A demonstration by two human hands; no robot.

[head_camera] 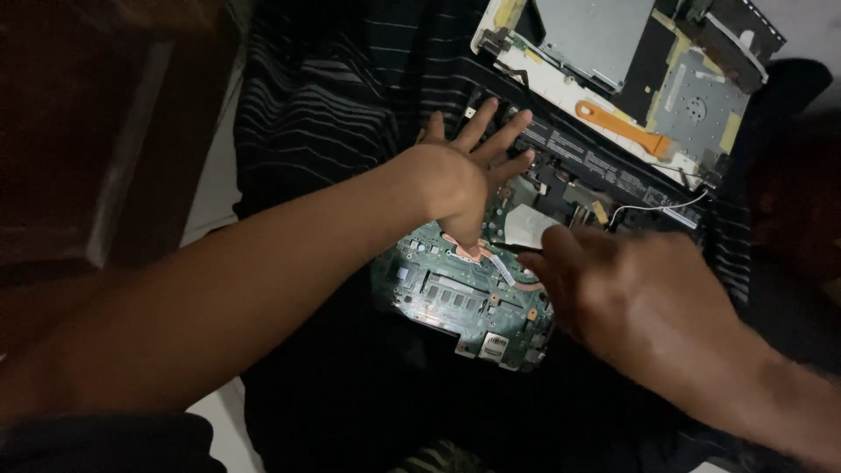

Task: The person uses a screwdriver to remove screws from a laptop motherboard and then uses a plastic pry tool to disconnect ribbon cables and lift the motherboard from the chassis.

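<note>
Head view, looking down: a laptop is seen stripped open on a dark striped cloth (333, 105), with both bare hands at work over its green circuit board (455, 293).

Nearest the camera, the right hand (631, 298) is held low over the board's right side, its fingers curled toward a thin dark tool whose tip lies beside a pale square patch (530, 226). Whether that tool is actually pinched cannot be told, since the fingertips are blurred and in shadow.

Just beyond, the left hand (460, 180) is spread wide, with nothing held; its thumb is pressed down on the copper-coloured cooling pipe (469, 250) that runs across the board, while the fingers are fanned over the long black battery (604, 162) at the board's far edge.

The board itself is lit from below the hands and lies in the middle of the opened black base, with a row of chips along its near edge and a small metal socket (496, 344) at its near corner.

Farther off, the white bottom cover (561, 88) is laid upside down, touching the battery's far side, with an orange plastic pry tool (624, 127) resting on it.

The step in hand is judged to be the freeing of the board: it is being steadied by one hand while a fastener or connector near the pale patch is addressed by the other. Careful, light tool work would be called for next, with the board kept pinned flat.
</note>
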